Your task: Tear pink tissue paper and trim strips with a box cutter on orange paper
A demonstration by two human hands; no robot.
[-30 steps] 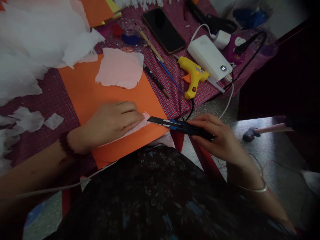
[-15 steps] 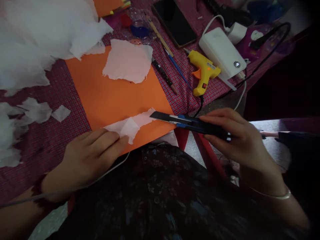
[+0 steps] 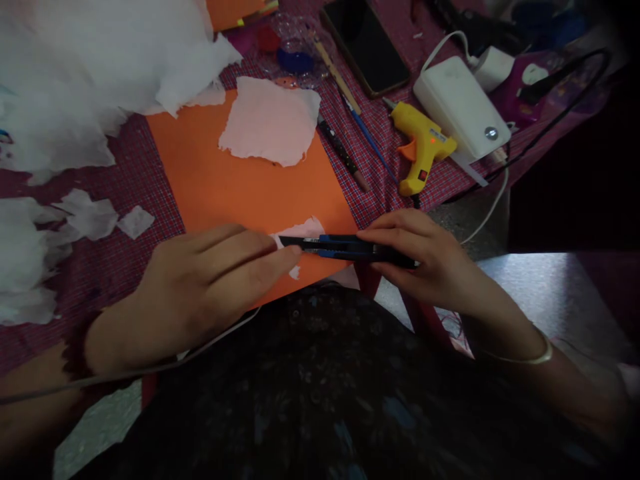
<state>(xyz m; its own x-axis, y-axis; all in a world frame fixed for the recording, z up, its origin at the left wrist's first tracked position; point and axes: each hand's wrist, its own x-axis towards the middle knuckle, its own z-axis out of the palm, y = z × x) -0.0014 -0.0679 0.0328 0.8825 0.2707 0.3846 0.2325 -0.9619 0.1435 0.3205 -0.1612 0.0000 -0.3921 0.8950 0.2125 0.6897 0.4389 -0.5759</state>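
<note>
My right hand (image 3: pixel 425 257) is closed around the black and blue handle of a utility knife (image 3: pixel 345 247), its blade pointing left. My left hand (image 3: pixel 215 280) has its thumb and forefinger at the blade's tip, pinched about it; the undersides of the fingers are hidden. Below both hands lies an orange paper sheet (image 3: pixel 235 180). A strip of pale torn paper (image 3: pixel 314 227) shows on the sheet behind the blade, mostly covered by the left hand. A larger torn pale paper piece (image 3: pixel 270 123) rests on the sheet's far part.
White tissue (image 3: pixel 125 60) heaps over the table's left side, with small scraps (image 3: pixel 136 222) nearby. Right of the sheet lie a pen (image 3: pixel 343 153), paintbrush (image 3: pixel 370 140), yellow glue gun (image 3: pixel 423 143), white power bank (image 3: pixel 460 110) with cables, and phone (image 3: pixel 367 47).
My right hand has brought the knife leftward, and my left hand has shifted right and risen to the blade tip. The small white scrap on the strip is now mostly hidden. The view shifted slightly.
</note>
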